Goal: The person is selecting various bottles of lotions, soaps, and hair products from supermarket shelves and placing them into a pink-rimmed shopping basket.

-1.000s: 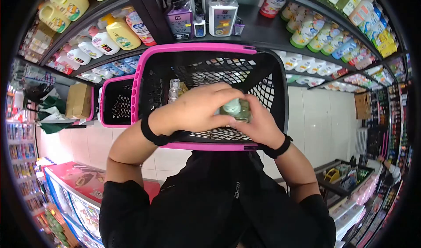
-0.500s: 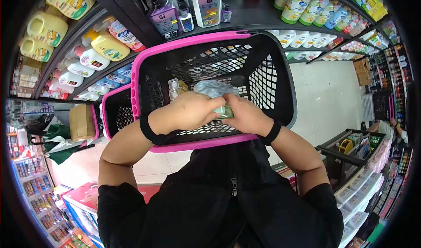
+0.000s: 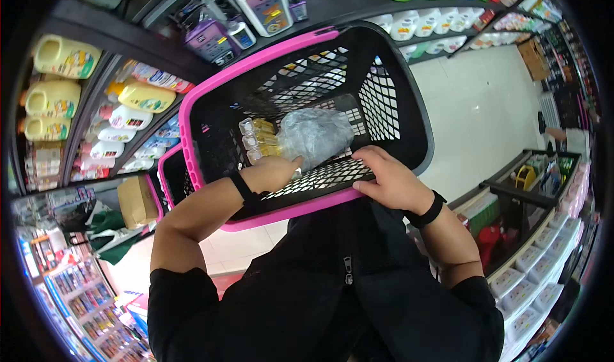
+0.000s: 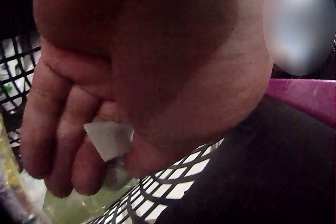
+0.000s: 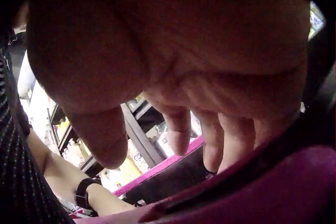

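Note:
My left hand (image 3: 274,172) reaches down inside a black mesh shopping basket (image 3: 419,119) with pink handles. In the left wrist view its fingers curl around the pale pump head (image 4: 110,139) of a green pump bottle (image 4: 79,205), whose body is mostly hidden below the hand. Beside that hand lies a crumpled clear plastic bag (image 3: 316,135). A row of clear-capped bottles with yellow contents (image 3: 261,138) stands to its left. My right hand (image 3: 395,183) is over the basket's near right edge, fingers extended and holding nothing.
Shelves beyond the basket carry yellow jugs (image 3: 64,58), white bottles (image 3: 425,26) and a purple box set (image 3: 211,39). A second black basket (image 3: 174,176) and a cardboard box (image 3: 136,202) are at the left. White packages (image 3: 527,291) are stacked at the right.
Both hands held the pump bottle together above the basket. The left hand has lowered it into the basket's left part; the right hand has let go and moved right to the near rim.

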Demonstrator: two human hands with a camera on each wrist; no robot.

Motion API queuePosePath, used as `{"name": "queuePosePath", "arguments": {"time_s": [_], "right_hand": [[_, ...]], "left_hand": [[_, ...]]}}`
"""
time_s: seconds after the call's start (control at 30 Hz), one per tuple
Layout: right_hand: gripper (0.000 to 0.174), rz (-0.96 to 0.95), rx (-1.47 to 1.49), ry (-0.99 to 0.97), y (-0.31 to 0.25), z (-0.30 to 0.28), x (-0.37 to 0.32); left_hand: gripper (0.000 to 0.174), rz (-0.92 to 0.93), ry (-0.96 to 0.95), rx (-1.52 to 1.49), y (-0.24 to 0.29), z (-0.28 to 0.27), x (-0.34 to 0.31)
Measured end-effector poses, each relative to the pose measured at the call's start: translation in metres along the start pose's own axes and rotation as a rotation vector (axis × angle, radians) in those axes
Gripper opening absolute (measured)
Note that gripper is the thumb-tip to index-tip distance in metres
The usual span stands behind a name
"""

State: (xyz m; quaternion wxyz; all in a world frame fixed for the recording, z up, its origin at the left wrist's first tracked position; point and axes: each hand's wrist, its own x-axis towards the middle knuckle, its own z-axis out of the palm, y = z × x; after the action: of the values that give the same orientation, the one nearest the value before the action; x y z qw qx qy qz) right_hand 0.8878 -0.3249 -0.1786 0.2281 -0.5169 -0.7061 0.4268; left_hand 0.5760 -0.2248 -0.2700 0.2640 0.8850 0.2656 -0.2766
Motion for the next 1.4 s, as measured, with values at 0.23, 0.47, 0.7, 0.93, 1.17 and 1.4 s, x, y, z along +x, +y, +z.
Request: {"name": "queuePosePath", "arguments": {"time_s": [0.23, 0.47, 0.7, 0.93, 1.17, 1.4], "right_hand": [[0.045, 0.043, 0.136, 0.135, 0.021, 0.0, -0.007], [0.045, 0.033, 0.101, 0.142, 0.029, 0.003, -0.004], [0.042, 0.059, 0.093, 0.13, 0.029, 0.005, -0.003], [0.039, 0.081, 0.117, 0.138, 0.026, 0.004, -0.003], [0.034, 0.061, 0.062, 0.147, 0.03, 0.008, -0.005], [0.035, 0.036, 0.079, 0.099, 0.037, 0.006, -0.005]], "left_hand": [[0.046, -0.012, -0.024, -0.132, -0.039, 0.04, 0.01], [0.046, -0.075, -0.223, -0.056, -0.059, 0.075, 0.013], [0.047, -0.139, -0.27, -0.096, -0.065, 0.093, 0.014], [0.049, -0.186, -0.246, -0.107, -0.076, 0.121, 0.024], [0.05, -0.252, -0.257, -0.156, -0.078, 0.13, 0.03], [0.067, -0.048, -0.155, -0.306, -0.098, 0.102, 0.028]]}}
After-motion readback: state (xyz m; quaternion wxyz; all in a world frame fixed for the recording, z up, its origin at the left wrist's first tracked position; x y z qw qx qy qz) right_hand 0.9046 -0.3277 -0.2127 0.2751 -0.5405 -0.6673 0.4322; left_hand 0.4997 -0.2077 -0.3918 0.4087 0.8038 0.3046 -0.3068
